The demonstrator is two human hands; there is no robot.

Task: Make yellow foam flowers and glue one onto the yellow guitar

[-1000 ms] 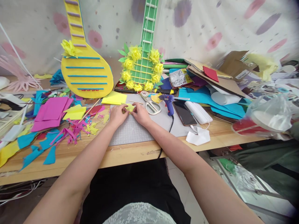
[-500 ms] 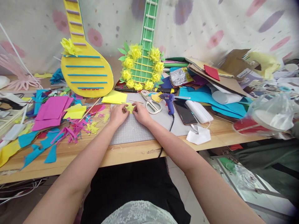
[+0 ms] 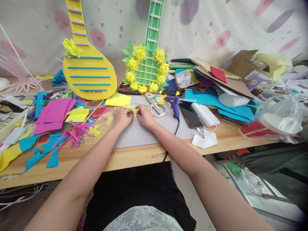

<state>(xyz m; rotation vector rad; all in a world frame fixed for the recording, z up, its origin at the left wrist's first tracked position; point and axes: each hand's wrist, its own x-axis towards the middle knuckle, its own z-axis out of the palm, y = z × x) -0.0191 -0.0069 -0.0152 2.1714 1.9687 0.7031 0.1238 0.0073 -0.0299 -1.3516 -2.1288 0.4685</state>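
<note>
A wooden table (image 3: 134, 157) carries a grey cutting mat (image 3: 144, 133) under the pinch. Scissors (image 3: 156, 108), a blue glue gun (image 3: 175, 104) and a phone (image 3: 190, 115) lie right of it; pink sheets (image 3: 54, 114) and paper scraps (image 3: 74, 136) lie left.

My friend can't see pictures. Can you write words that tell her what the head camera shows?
Two bare hands, left hand and right hand, pinch a small yellow paper piece on a grey cutting mat. Scissors, a blue glue gun and colourful paper scraps lie around.
</note>
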